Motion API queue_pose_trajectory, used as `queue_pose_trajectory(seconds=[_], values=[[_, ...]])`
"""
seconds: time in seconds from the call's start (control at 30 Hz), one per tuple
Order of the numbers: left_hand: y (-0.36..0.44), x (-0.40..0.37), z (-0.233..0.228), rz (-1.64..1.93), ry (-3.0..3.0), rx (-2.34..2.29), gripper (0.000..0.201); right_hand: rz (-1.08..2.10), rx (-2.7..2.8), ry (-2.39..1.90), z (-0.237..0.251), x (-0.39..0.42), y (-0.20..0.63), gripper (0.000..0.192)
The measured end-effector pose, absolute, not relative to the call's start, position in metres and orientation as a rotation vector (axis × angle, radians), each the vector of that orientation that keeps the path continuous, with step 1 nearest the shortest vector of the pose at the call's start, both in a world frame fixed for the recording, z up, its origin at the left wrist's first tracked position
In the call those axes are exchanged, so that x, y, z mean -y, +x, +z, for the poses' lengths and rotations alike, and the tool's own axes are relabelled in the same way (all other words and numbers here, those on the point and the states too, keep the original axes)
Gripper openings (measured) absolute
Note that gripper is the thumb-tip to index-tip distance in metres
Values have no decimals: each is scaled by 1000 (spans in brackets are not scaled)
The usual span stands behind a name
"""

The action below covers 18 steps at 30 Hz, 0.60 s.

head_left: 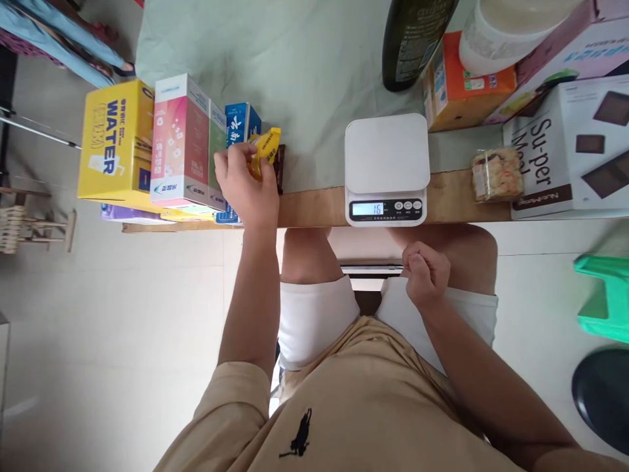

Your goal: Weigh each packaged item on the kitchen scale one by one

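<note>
My left hand [249, 183] pinches a small yellow packet [268, 145] at the left part of the table, its printed end sticking out past the fingertips. Right behind the packet lies a dark brown wrapper [280, 169], partly covered. A blue box [242, 123] stands just beyond this hand, next to a pink and green carton [184, 141]. My right hand [426, 274] is closed in a fist over my right thigh, below the table edge; whether anything is inside cannot be seen. Between the hands, a white kitchen scale [386, 157] bears nothing on its plate, and its lit display reads 16.
A yellow WATER box [115, 144] stands far left. To the right are a wrapped snack [497, 174], a white Su-per Meal box [572, 147], an orange box [472, 88], a dark bottle [415, 42] and a white tub [511, 33]. A green stool [604, 295] stands on the floor.
</note>
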<state>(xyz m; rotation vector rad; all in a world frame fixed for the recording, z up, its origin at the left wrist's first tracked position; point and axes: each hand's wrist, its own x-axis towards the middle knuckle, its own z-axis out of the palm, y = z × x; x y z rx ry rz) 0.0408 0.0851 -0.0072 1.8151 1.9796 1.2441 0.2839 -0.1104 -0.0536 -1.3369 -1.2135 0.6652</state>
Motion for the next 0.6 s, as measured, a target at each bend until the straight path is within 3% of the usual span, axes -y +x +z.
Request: queue_pose_trajectory(seconds=[0.1, 0.47, 0.6], values=[[39, -87, -13, 1176, 1771, -2023, 12, 688, 1209, -1339, -54, 109, 281, 40], [62, -88, -5, 802, 1756, -2218, 30, 711, 1214, -1316, -51, 115, 281, 38], [59, -87, -10, 896, 1877, -2037, 35, 714, 1231, -1312, -48, 115, 278, 36]])
